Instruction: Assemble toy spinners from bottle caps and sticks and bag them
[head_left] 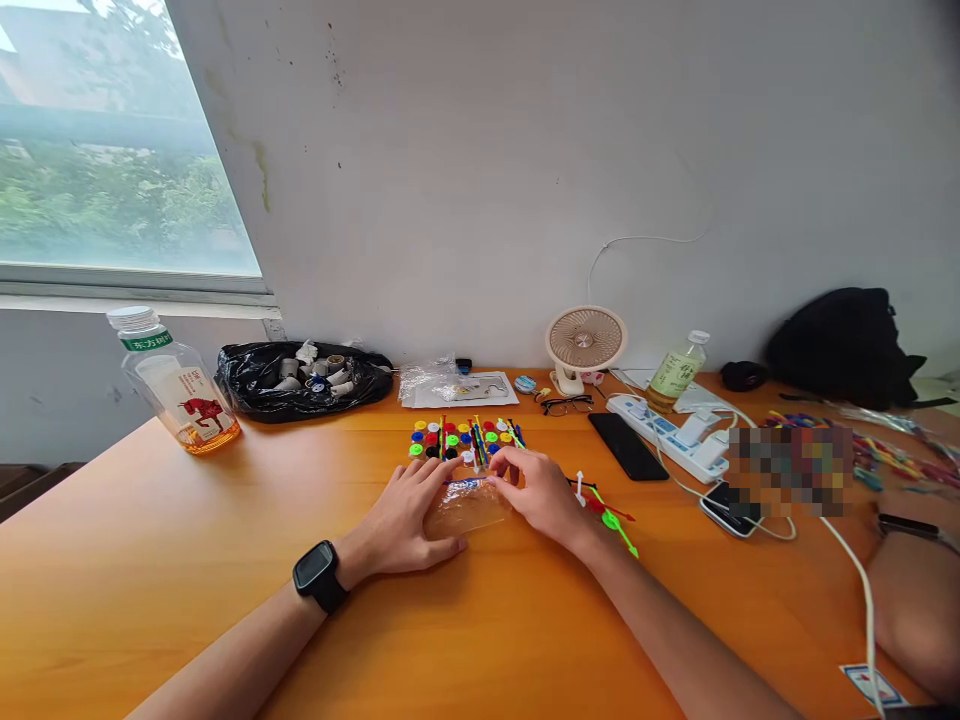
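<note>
A clear plastic bag point(469, 510) with a blue strip along its far edge lies on the wooden table between my hands. My left hand point(405, 515), with a black watch on the wrist, rests on the bag's left side, fingers stretched out and thumb apart. At the bag's far right corner, my right hand point(536, 492) pinches the edge between thumb and fingers. Just beyond are rows of small coloured discs point(417, 451) and upright-looking bundles of coloured plastic sticks point(478, 440), partly hidden by my fingers. Right of my right hand lie green arrow-shaped pieces point(611, 520) with red and white ones.
A large bottle point(180, 390) and a black bag of scraps point(300, 385) stand at the left. Toward the wall are a small fan point(585, 340), glasses point(568, 405) and papers. A phone point(627, 446), power strip point(667, 435) and cables lie right, near another person's arm point(919, 600).
</note>
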